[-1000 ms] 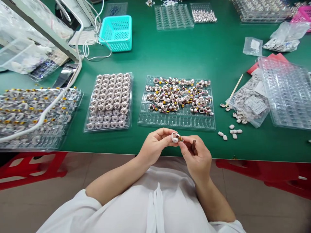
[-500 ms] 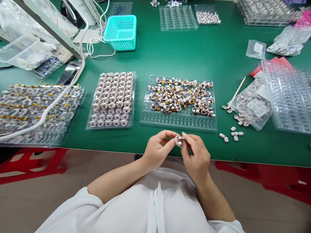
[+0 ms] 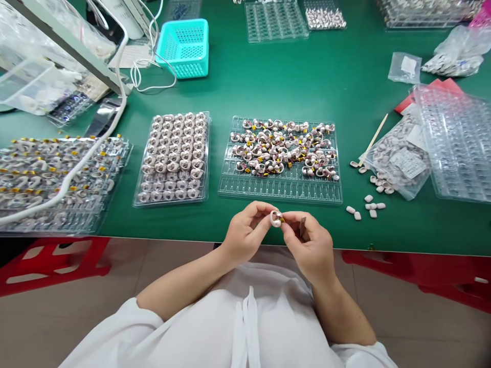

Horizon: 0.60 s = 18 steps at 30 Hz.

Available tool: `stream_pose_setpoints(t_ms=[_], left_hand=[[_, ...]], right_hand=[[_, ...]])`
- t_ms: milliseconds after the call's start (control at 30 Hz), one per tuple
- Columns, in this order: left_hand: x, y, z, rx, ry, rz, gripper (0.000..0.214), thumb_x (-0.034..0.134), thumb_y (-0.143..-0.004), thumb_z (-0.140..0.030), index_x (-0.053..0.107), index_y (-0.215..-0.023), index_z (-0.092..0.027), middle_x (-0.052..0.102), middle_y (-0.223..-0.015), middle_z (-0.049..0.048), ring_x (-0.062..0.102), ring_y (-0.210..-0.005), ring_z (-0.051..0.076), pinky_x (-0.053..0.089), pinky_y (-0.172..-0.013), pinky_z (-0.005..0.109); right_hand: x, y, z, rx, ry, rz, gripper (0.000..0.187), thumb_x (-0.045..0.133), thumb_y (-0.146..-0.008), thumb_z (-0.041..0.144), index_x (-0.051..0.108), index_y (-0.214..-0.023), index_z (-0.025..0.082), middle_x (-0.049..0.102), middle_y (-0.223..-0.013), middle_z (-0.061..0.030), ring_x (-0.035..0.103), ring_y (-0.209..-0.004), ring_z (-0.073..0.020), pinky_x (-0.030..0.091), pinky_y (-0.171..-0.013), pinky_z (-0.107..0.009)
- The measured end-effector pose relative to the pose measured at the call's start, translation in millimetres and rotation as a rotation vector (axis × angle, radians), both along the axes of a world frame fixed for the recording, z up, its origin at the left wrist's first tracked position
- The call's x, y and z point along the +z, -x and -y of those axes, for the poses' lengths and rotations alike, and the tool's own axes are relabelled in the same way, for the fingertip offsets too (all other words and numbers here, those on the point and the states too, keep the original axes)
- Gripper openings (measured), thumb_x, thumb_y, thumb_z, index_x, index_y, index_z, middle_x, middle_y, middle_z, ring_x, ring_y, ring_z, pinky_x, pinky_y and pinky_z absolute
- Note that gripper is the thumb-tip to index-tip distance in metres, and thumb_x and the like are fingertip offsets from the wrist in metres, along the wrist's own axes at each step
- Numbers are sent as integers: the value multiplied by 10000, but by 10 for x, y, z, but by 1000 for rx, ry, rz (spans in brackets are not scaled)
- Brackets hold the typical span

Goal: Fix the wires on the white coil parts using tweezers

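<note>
We have the curved part (image 3: 274,220) at the green table (image 3: 245,87)'s near edge, left hand (image 3: 245,234) pinching its shell, right hand (image 3: 312,248) closed by its gold tab (image 3: 283,220), thin strip (image 3: 303,226) tucked in; likely light, stiff, tab fragile: grip shell.

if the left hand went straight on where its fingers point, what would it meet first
Likely the right hand, just beyond the small white curved piece the left hand holds; depth is unclear.

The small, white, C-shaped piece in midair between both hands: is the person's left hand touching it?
Touching: the head view shows the left hand pinching the white piece by its left edge, no gap visible.
</note>
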<state>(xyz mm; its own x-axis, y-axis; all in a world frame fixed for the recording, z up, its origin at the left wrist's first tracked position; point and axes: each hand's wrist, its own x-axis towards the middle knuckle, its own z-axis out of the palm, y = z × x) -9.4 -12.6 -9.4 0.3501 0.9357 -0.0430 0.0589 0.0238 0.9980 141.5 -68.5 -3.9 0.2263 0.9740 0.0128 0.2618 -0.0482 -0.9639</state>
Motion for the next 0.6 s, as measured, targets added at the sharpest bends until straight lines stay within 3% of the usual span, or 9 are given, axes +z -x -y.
stream_pose_setpoints(t_ms=[67, 167, 300, 400, 467, 600], left_hand=[[-3, -9, -22, -18, 182, 103, 185, 679, -908, -342, 667, -941, -161, 730, -854, 49, 692, -776, 157, 562, -743, 255], [-36, -24, -49, -19, 336, 225, 196, 733, -869, -337, 674, -913, -155, 719, -823, 33, 672, -769, 144, 552, -755, 246], [-79, -37, -29, -2, 405, 287, 168, 753, -855, -290, 688, -920, -150, 700, -800, 17, 660, -764, 130, 539, -759, 237], [-84, -27, -13, -45, 466, 323, 239, 752, -852, -290, 698, -1042, -155, 716, -849, 30, 672, -766, 140, 545, -764, 263], [-75, -5, -40, -114, 514, 357, 290, 753, -843, -288, 706, -1097, -157, 734, -912, 51, 683, -794, 154, 553, -785, 287], [-42, 50, -121, -239, 565, 412, 238, 757, -781, -188, 748, -1014, -143, 756, -969, 68, 703, -840, 172, 554, -831, 316]], right_hand=[[-1, 4, -4, -9, 34, -105, 83, 646, -899, 232, 666, -980, 232, 718, -842, -6, 621, -645, -118, 489, -557, -227], [-14, 11, -8, -3, 65, -206, 91, 663, -899, 263, 645, -980, 227, 706, -845, -11, 642, -696, -132, 502, -591, -233], [-18, 18, 9, 23, 74, -214, 79, 642, -913, 267, 639, -980, 223, 706, -857, -14, 646, -720, -132, 508, -620, -229], [5, -22, 13, 62, 70, -187, 79, 612, -922, 263, 636, -983, 218, 699, -853, -14, 644, -716, -131, 515, -639, -227], [45, -95, -23, 126, 90, -154, 93, 589, -928, 262, 625, -1000, 216, 681, -824, -7, 631, -694, -130, 511, -633, -224], [170, -311, -163, 354, 138, 8, 141, 546, -937, 241, 567, -1076, 221, 642, -789, 15, 595, -657, -122, 490, -608, -211]])
